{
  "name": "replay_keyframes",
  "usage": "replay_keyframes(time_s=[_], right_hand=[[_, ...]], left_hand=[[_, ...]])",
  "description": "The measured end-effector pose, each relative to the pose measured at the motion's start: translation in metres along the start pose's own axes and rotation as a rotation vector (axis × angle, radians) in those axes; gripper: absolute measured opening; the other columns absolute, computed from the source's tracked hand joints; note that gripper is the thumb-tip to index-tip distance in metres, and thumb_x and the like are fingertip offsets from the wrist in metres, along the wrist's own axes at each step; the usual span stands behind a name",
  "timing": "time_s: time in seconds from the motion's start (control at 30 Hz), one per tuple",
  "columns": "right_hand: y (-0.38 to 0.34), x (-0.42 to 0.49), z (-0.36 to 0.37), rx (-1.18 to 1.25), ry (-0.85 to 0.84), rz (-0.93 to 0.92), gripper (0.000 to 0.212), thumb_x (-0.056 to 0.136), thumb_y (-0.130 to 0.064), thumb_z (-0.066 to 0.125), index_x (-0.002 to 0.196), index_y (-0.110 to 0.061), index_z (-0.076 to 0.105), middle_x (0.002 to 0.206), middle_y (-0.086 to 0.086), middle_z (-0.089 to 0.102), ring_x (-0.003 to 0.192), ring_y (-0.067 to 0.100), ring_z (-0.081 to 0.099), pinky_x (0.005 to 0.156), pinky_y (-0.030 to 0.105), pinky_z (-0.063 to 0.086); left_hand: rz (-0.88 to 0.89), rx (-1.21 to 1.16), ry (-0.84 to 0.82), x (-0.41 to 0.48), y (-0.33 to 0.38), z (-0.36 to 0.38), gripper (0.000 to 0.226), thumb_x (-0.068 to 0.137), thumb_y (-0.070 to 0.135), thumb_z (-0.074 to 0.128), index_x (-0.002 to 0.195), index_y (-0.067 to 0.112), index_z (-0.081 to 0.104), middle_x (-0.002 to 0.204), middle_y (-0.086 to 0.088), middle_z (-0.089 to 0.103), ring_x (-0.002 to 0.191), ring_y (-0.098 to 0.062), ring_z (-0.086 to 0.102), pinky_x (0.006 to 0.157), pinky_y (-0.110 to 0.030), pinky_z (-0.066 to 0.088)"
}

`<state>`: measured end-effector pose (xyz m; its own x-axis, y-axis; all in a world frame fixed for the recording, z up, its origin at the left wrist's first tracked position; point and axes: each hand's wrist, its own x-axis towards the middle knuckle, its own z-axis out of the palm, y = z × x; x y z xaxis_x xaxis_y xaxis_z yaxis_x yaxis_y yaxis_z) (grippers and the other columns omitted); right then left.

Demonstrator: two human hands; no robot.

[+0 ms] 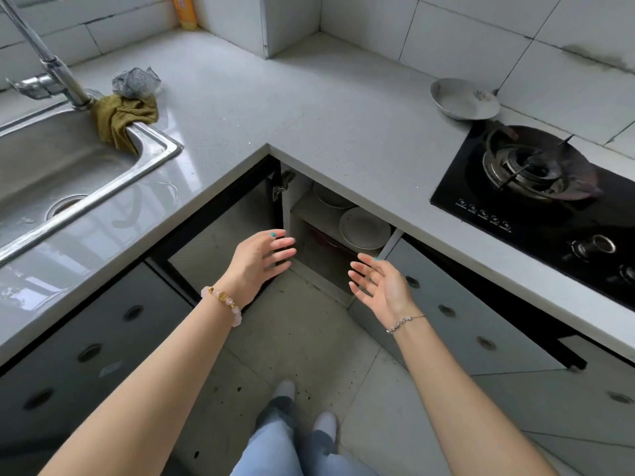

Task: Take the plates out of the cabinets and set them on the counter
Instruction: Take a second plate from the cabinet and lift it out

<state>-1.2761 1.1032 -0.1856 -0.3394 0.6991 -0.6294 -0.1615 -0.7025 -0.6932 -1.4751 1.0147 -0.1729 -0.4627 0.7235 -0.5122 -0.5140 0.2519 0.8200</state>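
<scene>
A white plate lies on a shelf inside the open corner cabinet under the grey counter. Behind it a second white plate is partly hidden by the counter's edge. My left hand hovers in front of the cabinet opening, fingers spread, holding nothing. My right hand is held palm-in to the right of the opening, also spread and empty. Neither hand touches a plate.
A steel sink with a tap, a green cloth and a scouring pad is at left. A black gas hob lies at right, a shallow dish behind it. The open cabinet door stands left of my left hand.
</scene>
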Motion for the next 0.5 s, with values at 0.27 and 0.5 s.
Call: replay_keyframes(time_s=[0.27, 0.5], right_hand=[[0.003, 0.014, -0.006, 0.009, 0.043, -0.007, 0.025, 0.096, -0.019, 0.043, 0.107, -0.01, 0.064, 0.096, 0.006, 0.067, 0.088, 0.019, 0.064, 0.079, 0.033, 0.053], [0.003, 0.056, 0.012, 0.069, 0.137, 0.024, 0.023, 0.096, -0.018, 0.044, 0.104, -0.01, 0.064, 0.095, 0.007, 0.067, 0.086, 0.02, 0.064, 0.08, 0.033, 0.053]], left_hand=[[-0.099, -0.086, -0.039, 0.021, -0.01, 0.014, 0.023, 0.095, 0.019, 0.043, 0.103, 0.012, 0.064, 0.09, -0.003, 0.072, 0.082, -0.018, 0.069, 0.077, -0.032, 0.054], [-0.197, -0.103, -0.065, 0.073, -0.007, 0.001, 0.025, 0.095, 0.02, 0.041, 0.103, 0.013, 0.064, 0.087, -0.002, 0.075, 0.083, -0.017, 0.07, 0.076, -0.032, 0.054]])
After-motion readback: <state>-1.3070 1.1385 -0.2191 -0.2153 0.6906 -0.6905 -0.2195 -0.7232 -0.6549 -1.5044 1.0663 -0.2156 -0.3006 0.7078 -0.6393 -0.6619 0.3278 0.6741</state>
